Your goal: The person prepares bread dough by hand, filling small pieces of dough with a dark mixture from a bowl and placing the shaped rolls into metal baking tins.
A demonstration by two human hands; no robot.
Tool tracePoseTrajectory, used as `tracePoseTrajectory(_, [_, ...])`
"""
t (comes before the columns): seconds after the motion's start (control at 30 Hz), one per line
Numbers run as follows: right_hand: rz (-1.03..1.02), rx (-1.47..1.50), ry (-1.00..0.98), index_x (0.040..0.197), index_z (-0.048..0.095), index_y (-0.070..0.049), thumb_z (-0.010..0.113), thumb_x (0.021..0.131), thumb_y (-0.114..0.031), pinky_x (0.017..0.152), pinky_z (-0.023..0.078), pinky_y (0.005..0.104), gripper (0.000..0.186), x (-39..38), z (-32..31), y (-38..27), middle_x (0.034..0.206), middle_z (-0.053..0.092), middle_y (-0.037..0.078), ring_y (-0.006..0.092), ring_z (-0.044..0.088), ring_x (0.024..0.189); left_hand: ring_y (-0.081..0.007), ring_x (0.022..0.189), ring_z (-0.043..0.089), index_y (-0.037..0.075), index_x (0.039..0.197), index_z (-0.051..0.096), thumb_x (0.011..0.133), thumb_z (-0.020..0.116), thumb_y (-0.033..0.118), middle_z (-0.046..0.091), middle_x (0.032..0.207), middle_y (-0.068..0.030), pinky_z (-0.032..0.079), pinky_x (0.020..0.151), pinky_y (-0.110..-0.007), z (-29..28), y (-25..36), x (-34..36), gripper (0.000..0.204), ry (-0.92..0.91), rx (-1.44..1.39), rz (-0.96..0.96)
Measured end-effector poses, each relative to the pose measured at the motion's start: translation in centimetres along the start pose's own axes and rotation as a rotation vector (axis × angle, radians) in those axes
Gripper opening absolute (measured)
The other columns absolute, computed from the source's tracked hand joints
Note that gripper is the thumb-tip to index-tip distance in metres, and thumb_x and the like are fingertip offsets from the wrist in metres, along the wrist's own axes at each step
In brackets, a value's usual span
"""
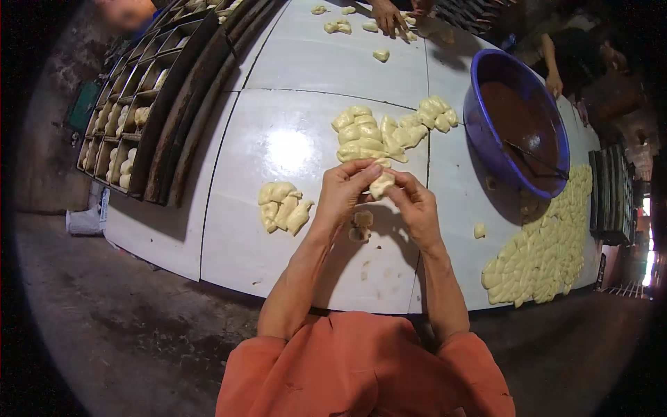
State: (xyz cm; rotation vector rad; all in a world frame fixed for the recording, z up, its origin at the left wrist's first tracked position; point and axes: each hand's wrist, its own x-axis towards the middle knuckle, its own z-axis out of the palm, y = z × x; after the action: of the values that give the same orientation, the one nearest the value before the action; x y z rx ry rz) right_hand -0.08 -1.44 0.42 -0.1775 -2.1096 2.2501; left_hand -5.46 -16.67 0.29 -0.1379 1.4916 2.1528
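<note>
Between my two hands, above the white table [250,153], is a small piece of pale yellow dough [381,185]. My left hand [349,189] pinches it from one side, and the fingers of my right hand [415,203] close on its other side. Just beyond my hands lies a cluster of dough pieces [361,132], with another small group [436,113] to its right. Several more dough pieces [283,206] rest left of my left forearm. Brown spots [362,219] mark the tabletop below my hands.
A blue-purple basin [479,118] of brown filling [511,111] with a thin utensil stands to the right. A broad spread of flattened dough pieces [542,257] covers the right end. Stacked trays [139,104] holding dough rise at the left. Another person's hand [389,17] works at the far edge.
</note>
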Motion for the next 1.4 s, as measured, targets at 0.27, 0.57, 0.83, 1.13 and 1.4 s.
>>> tracePoseTrajectory(0.27, [-0.452,-0.455,-0.099,0.112,0.069,-0.002,0.072,0.09,-0.017,0.086,0.052,0.0323,0.027,0.1,-0.8,-0.7,0.111,0.065,0.011,0.0202,0.063,0.102,-0.0129,0.086,0.068,0.003,0.114,0.065,0.091,0.073,0.021,0.069,0.1,-0.0066,0.062,0.072,-0.03,0.3,-0.3,-0.7,0.03,0.029,-0.144,0.081])
tracePoseTrajectory(0.57, [-0.622,-0.255,0.068,0.105,0.067,-0.005,0.073,0.089,-0.012,0.084,0.05,0.0348,0.018,0.6,1.1,1.1,0.118,0.059,0.011,0.0223,0.061,0.096,-0.015,0.088,0.069,0.004,0.11,0.065,0.092,0.07,0.017,0.069,0.101,-0.0094,0.062,0.07,-0.029,-0.3,-1.0,-1.4,0.022,-0.092,-0.119,0.127])
tracePoseTrajectory(0.83, [-0.856,-0.65,0.287,0.092,0.066,-0.011,0.073,0.088,-0.019,0.07,0.045,0.0373,0.011,1.6,0.4,2.6,0.082,0.064,0.003,0.0228,0.059,0.073,-0.0106,0.087,0.066,-0.001,0.122,0.063,0.095,0.066,0.016,0.068,0.105,-0.0081,0.061,0.072,-0.027,1.2,-1.0,-3.0,0.033,-0.117,-0.176,0.083])
tracePoseTrajectory(1.13, [-0.456,-0.45,0.008,0.097,0.067,-0.001,0.073,0.088,-0.017,0.072,0.052,0.0348,0.019,-0.3,1.6,1.1,0.098,0.066,0.013,0.024,0.064,0.087,-0.0114,0.072,0.068,-0.003,0.106,0.068,0.094,0.069,0.016,0.072,0.086,-0.0074,0.056,0.06,-0.023,-2.5,-2.8,-1.9,0.023,-0.016,0.064,0.03])
tracePoseTrajectory(1.4, [-0.06,-0.337,-0.109,0.107,0.069,0.002,0.065,0.091,-0.005,0.081,0.053,0.0317,0.018,-0.1,-0.3,3.8,0.104,0.068,0.014,0.0222,0.067,0.089,-0.018,0.078,0.069,0.003,0.141,0.052,0.102,0.054,0.036,0.07,0.103,-0.0175,0.056,0.067,-0.03,-4.0,-2.8,-3.2,0.051,0.238,0.599,0.215])
